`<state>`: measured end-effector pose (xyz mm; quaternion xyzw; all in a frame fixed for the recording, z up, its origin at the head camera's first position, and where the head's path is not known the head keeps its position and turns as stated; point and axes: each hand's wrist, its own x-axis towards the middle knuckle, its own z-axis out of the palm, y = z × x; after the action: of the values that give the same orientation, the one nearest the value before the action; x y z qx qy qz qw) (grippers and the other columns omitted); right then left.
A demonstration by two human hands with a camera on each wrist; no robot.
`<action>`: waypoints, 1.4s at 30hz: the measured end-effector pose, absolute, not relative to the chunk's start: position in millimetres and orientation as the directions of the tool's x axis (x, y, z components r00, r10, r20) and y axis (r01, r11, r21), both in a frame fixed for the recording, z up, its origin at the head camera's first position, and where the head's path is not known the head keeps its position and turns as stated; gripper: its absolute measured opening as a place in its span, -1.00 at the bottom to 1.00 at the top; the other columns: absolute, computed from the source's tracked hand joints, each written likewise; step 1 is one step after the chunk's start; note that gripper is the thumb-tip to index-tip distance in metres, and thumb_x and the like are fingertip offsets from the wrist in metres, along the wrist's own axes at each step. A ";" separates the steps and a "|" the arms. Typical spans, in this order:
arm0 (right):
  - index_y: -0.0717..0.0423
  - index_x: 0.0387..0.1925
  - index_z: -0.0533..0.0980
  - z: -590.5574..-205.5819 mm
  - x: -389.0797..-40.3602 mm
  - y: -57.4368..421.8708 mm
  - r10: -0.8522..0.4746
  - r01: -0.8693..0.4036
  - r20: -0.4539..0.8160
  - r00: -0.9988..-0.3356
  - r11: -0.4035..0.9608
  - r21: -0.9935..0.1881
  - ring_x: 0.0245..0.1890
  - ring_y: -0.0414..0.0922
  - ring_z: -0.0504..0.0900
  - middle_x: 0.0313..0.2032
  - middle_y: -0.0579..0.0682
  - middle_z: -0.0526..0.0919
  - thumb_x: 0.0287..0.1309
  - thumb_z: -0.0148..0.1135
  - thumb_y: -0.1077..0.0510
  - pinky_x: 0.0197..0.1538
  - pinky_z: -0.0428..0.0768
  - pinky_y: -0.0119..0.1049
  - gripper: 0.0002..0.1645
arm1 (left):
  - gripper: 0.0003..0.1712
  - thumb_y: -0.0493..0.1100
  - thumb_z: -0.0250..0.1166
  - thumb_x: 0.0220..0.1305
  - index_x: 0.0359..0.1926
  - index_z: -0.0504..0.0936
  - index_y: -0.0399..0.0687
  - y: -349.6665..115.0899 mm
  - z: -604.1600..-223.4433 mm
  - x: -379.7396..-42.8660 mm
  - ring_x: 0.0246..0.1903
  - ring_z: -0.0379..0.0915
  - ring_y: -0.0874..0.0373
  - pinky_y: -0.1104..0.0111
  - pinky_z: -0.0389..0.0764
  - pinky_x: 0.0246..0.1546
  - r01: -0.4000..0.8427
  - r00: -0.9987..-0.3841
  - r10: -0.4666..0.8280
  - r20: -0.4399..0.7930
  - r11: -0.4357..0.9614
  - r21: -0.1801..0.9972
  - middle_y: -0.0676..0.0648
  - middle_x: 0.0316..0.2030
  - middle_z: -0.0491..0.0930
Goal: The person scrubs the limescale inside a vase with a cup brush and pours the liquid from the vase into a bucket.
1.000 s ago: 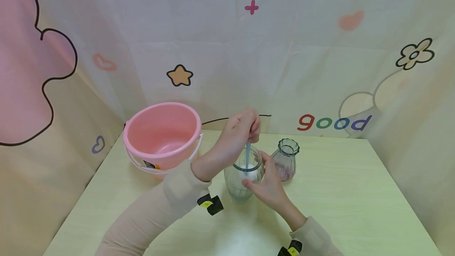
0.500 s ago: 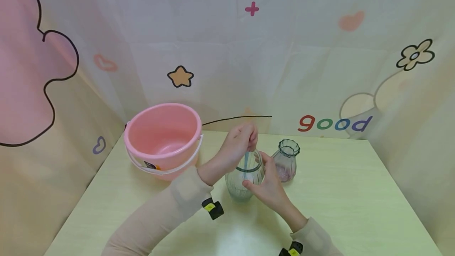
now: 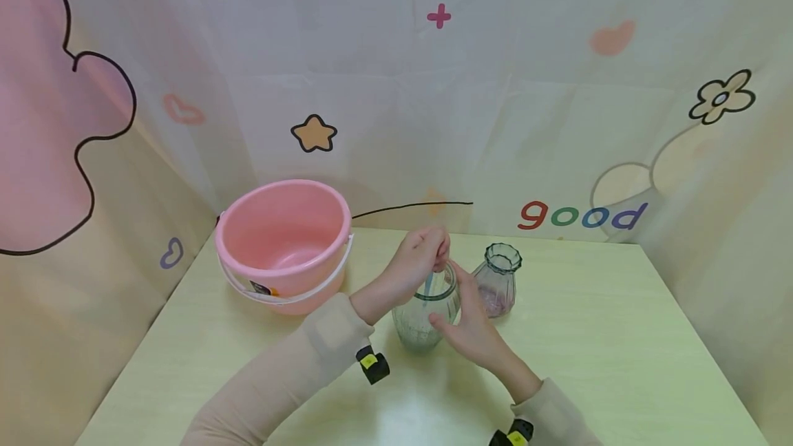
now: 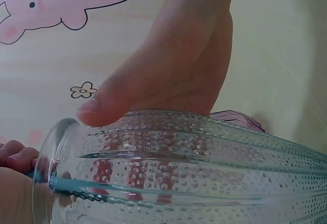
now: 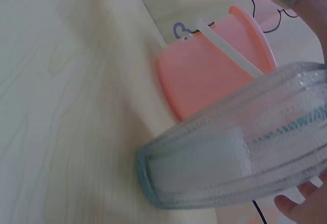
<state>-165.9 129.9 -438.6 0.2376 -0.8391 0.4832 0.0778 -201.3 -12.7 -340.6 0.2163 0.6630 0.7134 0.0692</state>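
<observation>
A ribbed clear glass vase [image 3: 420,329] stands on the table in the middle of the head view. My left hand [image 3: 423,253], just above its mouth, grips the blue handle [image 3: 429,284] of a sponge brush that reaches down inside. Through the glass, the right wrist view shows a pale sponge head [image 5: 204,155] in the vase's lower part. From the right, my right hand [image 3: 476,329] holds the vase, thumb in front and fingers behind; the left wrist view has that thumb close to the rim. A smaller fluted vase [image 3: 498,289], purplish near its base, stands beside the right hand.
A pink bucket [image 3: 279,226] with a white handle [image 3: 297,299] stands at the left, close to the left forearm. A printed curtain [image 3: 384,88] hangs behind the table [image 3: 588,336] and along both sides.
My left hand has come down toward the vase's rim, pushing the brush deeper; the white sponge has sunk from the upper part of the vase. The right hand's thumb has shifted slightly.
</observation>
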 end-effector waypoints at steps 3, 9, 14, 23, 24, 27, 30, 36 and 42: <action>-0.02 0.36 -0.18 -437.9 -168.3 135.3 -0.380 -0.474 0.328 -0.865 0.401 -0.784 0.29 0.08 -0.04 0.32 0.14 -0.02 0.07 0.20 0.07 0.15 0.11 0.27 -0.02 | -0.68 -0.23 -0.24 0.28 -0.59 0.16 -0.28 -13.5 -339.8 -201.4 -0.60 0.06 0.06 0.31 0.18 -0.49 0.182 -0.897 0.391 0.208 -0.103 0.978 -0.10 -0.66 0.14; 0.18 0.33 -0.15 -420.4 -164.3 135.6 -0.423 -0.458 0.296 -0.857 0.360 -0.812 0.27 0.17 0.01 0.32 0.25 -0.03 0.05 0.21 0.20 0.08 0.23 0.28 -0.04 | -0.66 -0.23 -0.27 0.32 -0.57 0.15 -0.35 -15.0 -335.7 -199.9 -0.58 0.07 0.03 0.29 0.19 -0.47 0.175 -0.889 0.413 0.195 -0.087 0.981 -0.11 -0.64 0.14; 0.29 0.30 -0.12 -402.4 -155.6 131.3 -0.412 -0.445 0.286 -0.865 0.368 -0.816 0.25 0.19 0.04 0.29 0.31 0.01 0.03 0.22 0.22 0.07 0.24 0.28 -0.07 | -0.67 -0.27 -0.27 0.30 -0.58 0.14 -0.37 -16.0 -323.5 -192.6 -0.58 0.07 0.00 0.30 0.19 -0.46 0.180 -0.888 0.418 0.190 -0.063 0.982 -0.09 -0.65 0.15; 0.09 0.31 -0.08 -421.5 -163.8 131.6 -0.359 -0.448 0.325 -0.875 0.346 -0.824 0.18 0.09 0.17 0.22 0.17 0.15 -0.04 0.30 0.18 0.09 0.26 0.22 -0.01 | -0.66 -0.18 -0.24 0.30 -0.60 0.15 -0.23 -17.8 -307.8 -194.8 -0.61 0.02 0.03 0.27 0.16 -0.47 0.198 -0.885 0.399 0.238 -0.140 0.970 -0.07 -0.67 0.10; 0.04 0.32 -0.07 -426.5 -166.2 132.5 -0.353 -0.449 0.330 -0.876 0.345 -0.824 0.18 0.06 0.18 0.22 0.13 0.15 -0.05 0.31 0.16 0.09 0.27 0.21 0.00 | -0.67 -0.18 -0.24 0.29 -0.60 0.15 -0.22 -17.9 -305.9 -194.7 -0.61 0.02 0.04 0.28 0.16 -0.48 0.204 -0.884 0.397 0.247 -0.149 0.968 -0.07 -0.67 0.10; -0.13 0.32 -0.08 -439.7 -172.3 135.0 -0.335 -0.444 0.332 -0.882 0.355 -0.822 0.19 -0.04 0.16 0.23 0.00 0.14 -0.07 0.33 0.10 0.10 0.28 0.15 0.02 | -0.68 -0.18 -0.23 0.26 -0.61 0.14 -0.22 -17.4 -298.0 -193.0 -0.62 0.00 0.05 0.31 0.15 -0.51 0.234 -0.876 0.391 0.283 -0.169 0.957 -0.09 -0.67 0.09; -0.11 0.32 -0.07 -437.7 -170.7 133.8 -0.325 -0.443 0.334 -0.885 0.364 -0.819 0.20 -0.01 0.16 0.23 0.01 0.15 -0.08 0.34 0.12 0.10 0.30 0.13 0.02 | -0.69 -0.20 -0.23 0.25 -0.62 0.13 -0.22 -17.0 -287.0 -190.4 -0.63 -0.01 0.05 0.32 0.14 -0.53 0.247 -0.869 0.393 0.301 -0.183 0.951 -0.09 -0.68 0.08; 0.14 0.29 -0.03 -413.2 -157.3 127.2 -0.317 -0.452 0.350 -0.882 0.356 -0.817 0.16 0.16 0.18 0.18 0.22 0.20 -0.09 0.32 0.22 0.05 0.31 0.18 -0.03 | -0.70 -0.24 -0.23 0.23 -0.63 0.13 -0.22 -15.7 -264.0 -185.1 -0.63 -0.02 0.04 0.32 0.14 -0.54 0.267 -0.860 0.384 0.337 -0.224 0.937 -0.11 -0.69 0.07; 0.18 0.27 -0.02 -403.4 -150.8 125.1 -0.314 -0.434 0.328 -0.891 0.378 -0.818 0.15 0.15 0.20 0.17 0.25 0.20 -0.08 0.30 0.23 0.05 0.34 0.14 -0.06 | -0.71 -0.25 -0.23 0.23 -0.62 0.13 -0.22 -15.0 -259.5 -182.7 -0.63 -0.03 0.05 0.33 0.12 -0.55 0.254 -0.860 0.385 0.335 -0.247 0.935 -0.11 -0.69 0.06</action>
<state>-150.8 125.1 -403.4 0.2257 -0.8280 0.5098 0.0590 -182.7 -15.0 -259.5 0.2608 0.6122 0.7452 0.0438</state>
